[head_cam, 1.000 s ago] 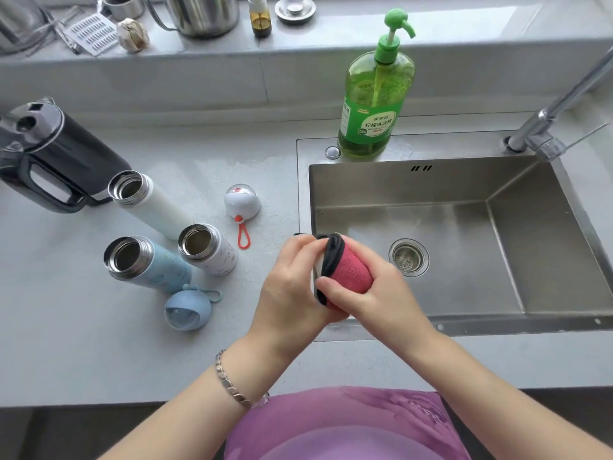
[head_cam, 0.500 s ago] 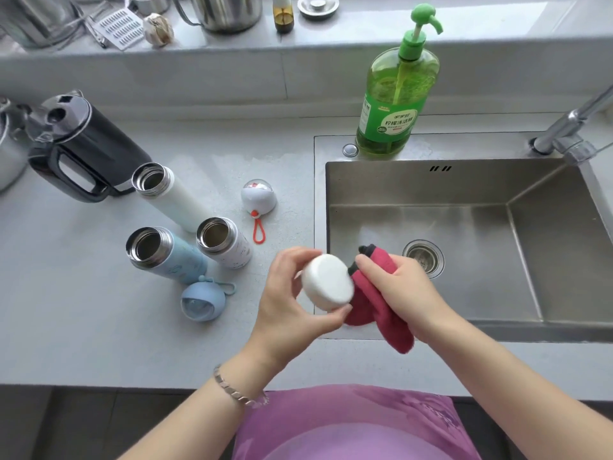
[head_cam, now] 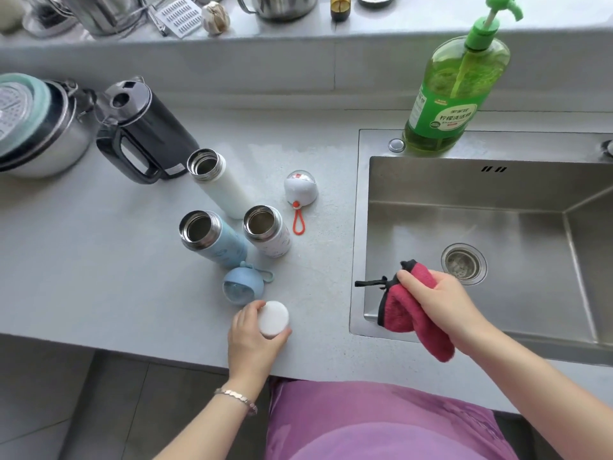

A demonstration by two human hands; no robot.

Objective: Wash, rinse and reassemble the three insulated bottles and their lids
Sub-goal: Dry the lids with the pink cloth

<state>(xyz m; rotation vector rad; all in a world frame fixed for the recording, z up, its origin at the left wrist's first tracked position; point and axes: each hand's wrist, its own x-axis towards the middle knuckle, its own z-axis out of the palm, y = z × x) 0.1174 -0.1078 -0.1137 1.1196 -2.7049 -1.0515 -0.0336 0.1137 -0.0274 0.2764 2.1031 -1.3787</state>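
**Hands apart: plain white lid (head_cam: 273, 318) at the counter (head_cam: 99, 277) edge, red cloth (head_cam: 408, 313) over the sink (head_cam: 464, 184)**

Out at nine o'clock a black kettle (head_cam: 146, 134) is seen. Just right of it, three open bottles are stood upright in a tight cluster, mouths up and long axes vertical. The tall white bottle (head_cam: 219, 184) is at the back. The blue bottle (head_cam: 212, 240) and the short white bottle (head_cam: 268, 232) are side by side in front.

Two loose lids are parked around them. The looped white lid (head_cam: 300, 190) is at three o'clock of the tall bottle. The blue lid (head_cam: 242, 288) is at five o'clock of the blue bottle.

Now the left hand (head_cam: 255, 340): its fingers are curled round the plain white lid, low and just beside the blue lid. Whether the lid is touching the counter cannot be told. From this hand the bottles lie near, at eleven to twelve o'clock. It is judged much the nearer hand for any reach to them.

Across the rim, the red cloth is clutched in the right hand (head_cam: 444, 303) over the basin's near-left corner. The drain (head_cam: 463, 263) is at one o'clock of that hand. A green soap bottle (head_cam: 454, 91) is stood at twelve o'clock behind the sink.

No bottle is capped yet, so reassembly is judged not yet begun.
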